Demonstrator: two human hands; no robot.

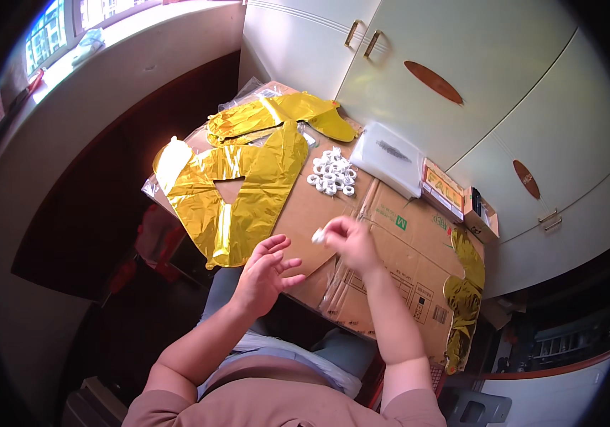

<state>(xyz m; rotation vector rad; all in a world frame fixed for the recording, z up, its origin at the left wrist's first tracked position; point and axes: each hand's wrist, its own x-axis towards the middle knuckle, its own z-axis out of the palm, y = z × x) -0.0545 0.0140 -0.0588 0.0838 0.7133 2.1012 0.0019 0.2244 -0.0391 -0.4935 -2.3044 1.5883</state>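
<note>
My right hand (353, 243) pinches a small white ring-shaped roll (317, 235) between thumb and fingertips, raised over the cardboard (390, 245) covering the table. Facing it, my left hand (263, 279) is empty, palm up with fingers apart, near the table's front edge. A flat gold foil balloon (258, 196), shaped like a letter A, lies beyond the left hand. Behind that rests another flat gold foil balloon (241, 122). Several similar white rolls (332, 172) sit heaped past the right hand.
More gold foil balloons (463, 306) lie along the table's right edge. At the back are a stack of clear plastic bags (388, 155), an orange-and-yellow box (441, 188) and a small open carton (481, 215). Pale cupboards (454, 43) stand behind; a window sill (141, 21) runs along the left.
</note>
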